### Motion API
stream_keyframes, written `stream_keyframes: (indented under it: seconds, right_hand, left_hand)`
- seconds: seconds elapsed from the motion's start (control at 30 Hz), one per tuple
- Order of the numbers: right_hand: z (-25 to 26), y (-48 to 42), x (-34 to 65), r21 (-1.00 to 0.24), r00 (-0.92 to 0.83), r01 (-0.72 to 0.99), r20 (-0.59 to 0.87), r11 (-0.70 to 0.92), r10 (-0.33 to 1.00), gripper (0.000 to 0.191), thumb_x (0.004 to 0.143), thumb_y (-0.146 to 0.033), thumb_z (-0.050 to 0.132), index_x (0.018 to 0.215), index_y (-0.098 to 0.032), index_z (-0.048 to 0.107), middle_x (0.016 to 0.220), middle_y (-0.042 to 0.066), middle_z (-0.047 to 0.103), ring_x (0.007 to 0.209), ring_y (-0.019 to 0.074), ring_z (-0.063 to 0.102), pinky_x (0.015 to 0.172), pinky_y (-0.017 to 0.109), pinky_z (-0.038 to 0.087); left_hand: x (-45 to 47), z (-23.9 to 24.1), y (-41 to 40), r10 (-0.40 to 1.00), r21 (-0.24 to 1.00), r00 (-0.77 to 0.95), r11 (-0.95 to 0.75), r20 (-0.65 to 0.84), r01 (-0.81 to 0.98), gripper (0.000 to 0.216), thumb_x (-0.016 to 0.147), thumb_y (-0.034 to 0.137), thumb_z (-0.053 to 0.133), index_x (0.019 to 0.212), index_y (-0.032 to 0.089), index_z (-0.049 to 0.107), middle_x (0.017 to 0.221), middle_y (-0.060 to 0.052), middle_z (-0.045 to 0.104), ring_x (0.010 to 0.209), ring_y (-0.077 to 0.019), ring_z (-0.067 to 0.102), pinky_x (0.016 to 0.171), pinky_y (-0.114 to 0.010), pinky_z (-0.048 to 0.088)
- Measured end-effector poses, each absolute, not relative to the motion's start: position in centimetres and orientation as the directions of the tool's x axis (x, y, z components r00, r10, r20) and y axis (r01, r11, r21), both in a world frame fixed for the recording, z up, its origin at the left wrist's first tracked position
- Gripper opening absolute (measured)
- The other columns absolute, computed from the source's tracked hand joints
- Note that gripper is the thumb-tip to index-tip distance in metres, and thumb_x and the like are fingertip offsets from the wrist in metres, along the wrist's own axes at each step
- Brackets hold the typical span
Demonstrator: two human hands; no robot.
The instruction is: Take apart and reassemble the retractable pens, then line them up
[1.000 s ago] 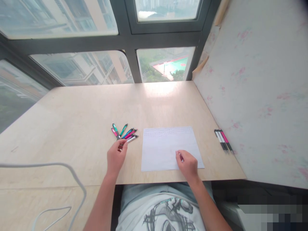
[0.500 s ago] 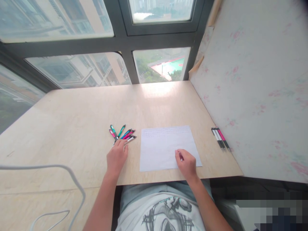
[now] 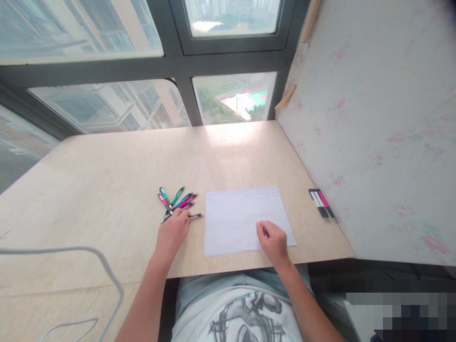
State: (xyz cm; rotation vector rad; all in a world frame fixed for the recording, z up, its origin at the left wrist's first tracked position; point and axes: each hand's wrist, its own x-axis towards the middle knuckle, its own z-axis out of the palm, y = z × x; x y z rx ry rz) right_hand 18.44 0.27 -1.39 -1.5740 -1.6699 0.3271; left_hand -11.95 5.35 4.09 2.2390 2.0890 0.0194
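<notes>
Bent over the near side of a loose pile of coloured pens (image 3: 178,198), my left hand (image 3: 174,231) is closed on a white and black pen (image 3: 195,215), whose end sticks out to the right past the fingers. My right hand (image 3: 273,241) rests on the lower right of a white sheet of paper (image 3: 231,221), curled with thumb and fingers together. A small dark and pale bit shows between those fingers, too hidden to name. Rows of small handwriting run along the top of the sheet.
Several pens (image 3: 322,204) lie side by side near the wallpapered wall (image 3: 374,142) on the right. A pale cable (image 3: 96,249) loops over the wooden table (image 3: 107,171) at left. Dark-framed windows (image 3: 178,66) stand behind the far edge.
My left hand has drawn the white and black pen slightly towards me, away from the pile. My right hand stays in place on the paper. The view has shifted a little.
</notes>
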Motion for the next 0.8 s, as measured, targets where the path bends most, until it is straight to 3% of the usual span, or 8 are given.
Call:
stream_keyframes:
  seconds: [0.13, 0.27, 0.33, 0.4, 0.47, 0.6, 0.7, 0.8]
  right_hand:
    - [-1.3, 0.3, 18.4, -0.675, 0.095, 0.712, 0.366, 0.194, 0.926, 0.026, 0.093, -0.027, 0.047, 0.074, -0.018, 0.063, 0.061, 0.000, 0.058, 0.053, 0.0122, 0.048, 0.057, 0.024, 0.036]
    - [-1.4, 0.3, 18.5, -0.696, 0.114, 0.695, 0.357, 0.183, 0.927, 0.026, 0.093, -0.028, 0.048, 0.075, -0.018, 0.064, 0.062, 0.001, 0.060, 0.054, 0.0127, 0.050, 0.057, 0.025, 0.037]
    - [-1.4, 0.3, 18.5, -0.711, 0.121, 0.679, 0.355, 0.183, 0.927, 0.026, 0.094, -0.028, 0.047, 0.077, -0.018, 0.064, 0.064, 0.002, 0.061, 0.056, 0.0134, 0.051, 0.059, 0.025, 0.038]
    - [-1.2, 0.3, 18.5, -0.728, 0.131, 0.660, 0.353, 0.184, 0.926, 0.026, 0.094, -0.028, 0.046, 0.082, -0.017, 0.066, 0.069, 0.004, 0.064, 0.059, 0.0142, 0.053, 0.061, 0.026, 0.040]
    - [-0.8, 0.2, 18.3, -0.751, 0.148, 0.635, 0.346, 0.179, 0.927, 0.025, 0.095, -0.028, 0.045, 0.088, -0.016, 0.067, 0.075, 0.006, 0.066, 0.062, 0.0152, 0.056, 0.063, 0.026, 0.041]
    - [1.0, -0.2, 17.0, -0.847, 0.102, 0.507, 0.242, 0.159, 0.965, 0.028, 0.096, -0.030, 0.043, 0.097, -0.016, 0.066, 0.081, 0.006, 0.068, 0.070, 0.0161, 0.059, 0.065, 0.026, 0.043]
    - [2.3, -0.5, 15.8, -0.942, -0.049, 0.323, 0.078, 0.089, 0.996, 0.034, 0.098, -0.034, 0.039, 0.086, -0.018, 0.067, 0.071, 0.002, 0.065, 0.064, 0.0136, 0.058, 0.061, 0.024, 0.041]
    - [2.6, -0.6, 15.2, -0.970, -0.102, 0.243, -0.035, -0.009, 0.994, 0.038, 0.097, -0.036, 0.041, 0.074, -0.018, 0.065, 0.063, 0.000, 0.062, 0.059, 0.0117, 0.055, 0.058, 0.022, 0.039]
  left_hand:
    - [-11.7, 4.5, 4.8, 0.995, 0.140, 0.098, -0.098, 0.006, 0.985, 0.025, 0.093, 0.028, 0.042, 0.106, 0.022, 0.062, 0.108, -0.008, 0.066, 0.088, -0.0249, 0.065, 0.062, -0.030, 0.045]
    - [-11.2, 5.3, 4.1, 0.993, 0.433, 0.027, -0.075, 0.114, 0.898, 0.026, 0.091, 0.033, 0.048, 0.109, 0.019, 0.061, 0.102, -0.009, 0.069, 0.079, -0.0227, 0.064, 0.067, -0.031, 0.046]
    - [-10.2, 5.6, 3.6, 0.995, 0.663, -0.041, -0.030, 0.091, 0.748, 0.028, 0.089, 0.037, 0.052, 0.109, 0.019, 0.061, 0.095, -0.008, 0.069, 0.070, -0.0194, 0.062, 0.063, -0.029, 0.045]
    - [-8.7, 5.8, 3.1, 0.998, 0.884, -0.063, 0.022, 0.008, 0.467, 0.031, 0.088, 0.039, 0.054, 0.111, 0.019, 0.060, 0.093, -0.008, 0.068, 0.068, -0.0170, 0.060, 0.058, -0.026, 0.045]
    - [-6.6, 5.7, 2.6, 0.993, 0.980, -0.076, 0.106, -0.095, 0.165, 0.033, 0.086, 0.039, 0.059, 0.112, 0.018, 0.060, 0.091, -0.007, 0.067, 0.060, -0.0124, 0.054, 0.052, -0.023, 0.041]
    - [-2.1, 4.9, 1.8, 0.962, 0.920, -0.028, 0.250, -0.271, -0.302, 0.038, 0.079, 0.032, 0.069, 0.113, 0.017, 0.061, 0.089, -0.005, 0.066, 0.057, -0.0070, 0.050, 0.052, -0.020, 0.040]
    - [0.3, 4.2, 1.4, 0.954, 0.848, 0.003, 0.268, -0.300, -0.458, 0.036, 0.077, 0.027, 0.072, 0.111, 0.017, 0.062, 0.090, -0.005, 0.066, 0.060, -0.0064, 0.052, 0.055, -0.018, 0.042]
    - [1.4, 3.7, 1.2, 0.954, 0.803, -0.015, 0.243, -0.299, -0.544, 0.031, 0.076, 0.023, 0.073, 0.104, 0.019, 0.063, 0.091, -0.003, 0.065, 0.063, -0.0069, 0.054, 0.059, -0.018, 0.044]
